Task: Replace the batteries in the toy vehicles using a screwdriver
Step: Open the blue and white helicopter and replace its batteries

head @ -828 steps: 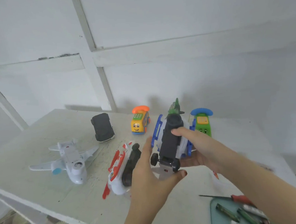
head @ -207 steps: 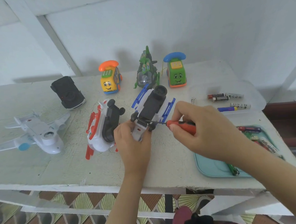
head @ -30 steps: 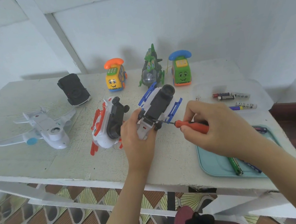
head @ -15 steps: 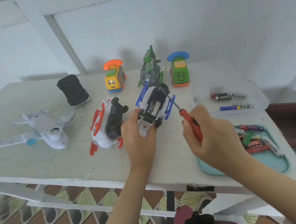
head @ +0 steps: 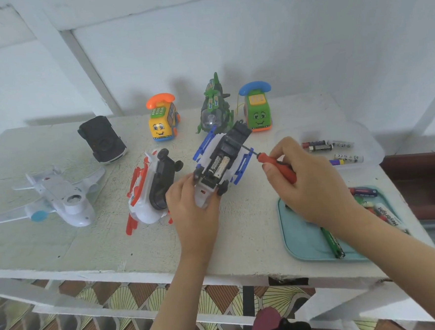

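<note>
Left hand point(head: 191, 205), on the table point(head: 63, 253), held its grip closed round the near end of the upturned toy vehicle point(head: 235, 137), two batteries point(head: 219, 166) exposed in its bay; right hand point(head: 313, 186), just right of the vehicle, gripped the red screwdriver point(head: 287, 172), shaft pointing at the vehicle's flank.

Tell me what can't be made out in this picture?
Head view only:
Screwdriver handle: mostly hidden inside the right hand.
Batteries in the teal tray: partly covered by that hand.
Near end of the blue-and-white toy: under the left hand.
Labels on the clear tray cells: too small to read.
</note>
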### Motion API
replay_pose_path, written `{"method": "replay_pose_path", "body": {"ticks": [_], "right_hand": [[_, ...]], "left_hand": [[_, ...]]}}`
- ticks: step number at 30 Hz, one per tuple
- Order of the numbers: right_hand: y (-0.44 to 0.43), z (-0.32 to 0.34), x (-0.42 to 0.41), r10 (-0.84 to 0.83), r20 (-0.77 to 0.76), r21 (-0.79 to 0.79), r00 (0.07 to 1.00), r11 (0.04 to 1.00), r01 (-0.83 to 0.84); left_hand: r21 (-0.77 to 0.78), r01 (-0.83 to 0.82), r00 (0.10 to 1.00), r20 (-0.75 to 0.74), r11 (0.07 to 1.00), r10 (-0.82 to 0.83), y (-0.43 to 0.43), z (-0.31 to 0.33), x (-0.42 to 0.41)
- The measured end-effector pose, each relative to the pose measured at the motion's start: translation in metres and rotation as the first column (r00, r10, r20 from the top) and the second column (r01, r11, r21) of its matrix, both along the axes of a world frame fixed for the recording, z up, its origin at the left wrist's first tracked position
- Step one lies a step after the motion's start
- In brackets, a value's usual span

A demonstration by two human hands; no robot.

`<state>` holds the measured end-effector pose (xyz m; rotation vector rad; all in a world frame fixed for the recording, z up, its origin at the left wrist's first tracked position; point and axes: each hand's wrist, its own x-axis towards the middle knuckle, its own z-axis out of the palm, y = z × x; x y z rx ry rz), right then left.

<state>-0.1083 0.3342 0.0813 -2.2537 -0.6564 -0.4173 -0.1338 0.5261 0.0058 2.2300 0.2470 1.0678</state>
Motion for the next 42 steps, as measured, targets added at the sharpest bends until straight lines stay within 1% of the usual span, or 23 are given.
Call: {"method": "replay_pose_path", "body": {"ticks": [4, 8, 10, 13, 16, 19, 24, 30, 33, 36, 39, 42], "right_hand": [[-0.009, -0.001, 0.008, -0.054, -0.044, 0.015, 0.998, 0.998, 0.055], [-0.021, -0.002, 0.011, -0.103, -0.107, 0.063, 0.989, 0.992, 0.110], [-0.026, -0.001, 0.010, -0.105, -0.124, 0.115, 0.987, 0.986, 0.119], [-0.036, 0.000, 0.003, -0.092, -0.097, 0.237, 0.991, 0.965, 0.113], [-0.046, 0.000, -0.003, -0.078, -0.106, 0.355, 0.991, 0.928, 0.111], [-0.054, 0.000, -0.004, -0.048, -0.098, 0.385, 0.994, 0.919, 0.082], [-0.067, 0.005, 0.004, -0.019, -0.114, 0.310, 0.993, 0.949, 0.054], [-0.075, 0.012, 0.010, 0.025, -0.169, 0.361, 0.985, 0.932, 0.038], [-0.077, 0.013, 0.012, -0.005, -0.179, 0.320, 0.984, 0.945, 0.063], [-0.081, 0.015, 0.013, -0.036, -0.184, 0.312, 0.982, 0.946, 0.093], [-0.088, 0.014, 0.013, -0.091, -0.185, 0.236, 0.978, 0.962, 0.135], [-0.089, 0.011, 0.013, -0.153, -0.210, 0.071, 0.966, 0.983, 0.172]], "left_hand": [[0.140, -0.020, 0.999, 0.049, 0.990, 0.013, 0.002, 0.002, 0.002], [0.258, -0.035, 0.996, 0.094, 0.966, 0.010, 0.003, 0.008, 0.007], [0.304, -0.028, 0.993, 0.120, 0.952, -0.009, 0.003, 0.015, 0.010], [0.337, -0.053, 0.985, 0.175, 0.940, -0.008, 0.004, 0.025, 0.016], [0.360, -0.071, 0.977, 0.212, 0.930, -0.008, 0.003, 0.037, 0.023], [0.377, -0.057, 0.969, 0.245, 0.924, -0.040, -0.001, 0.049, 0.031], [0.398, 0.000, 0.956, 0.271, 0.917, -0.117, -0.014, 0.058, 0.052], [0.442, 0.078, 0.934, 0.282, 0.894, -0.221, -0.032, 0.057, 0.082], [0.454, 0.111, 0.914, 0.303, 0.884, -0.271, -0.042, 0.060, 0.095], [0.465, 0.144, 0.897, 0.312, 0.873, -0.314, -0.052, 0.062, 0.103], [0.481, 0.168, 0.892, 0.297, 0.861, -0.340, -0.061, 0.060, 0.110], [0.489, 0.149, 0.892, 0.309, 0.859, -0.331, -0.069, 0.060, 0.117]]}}
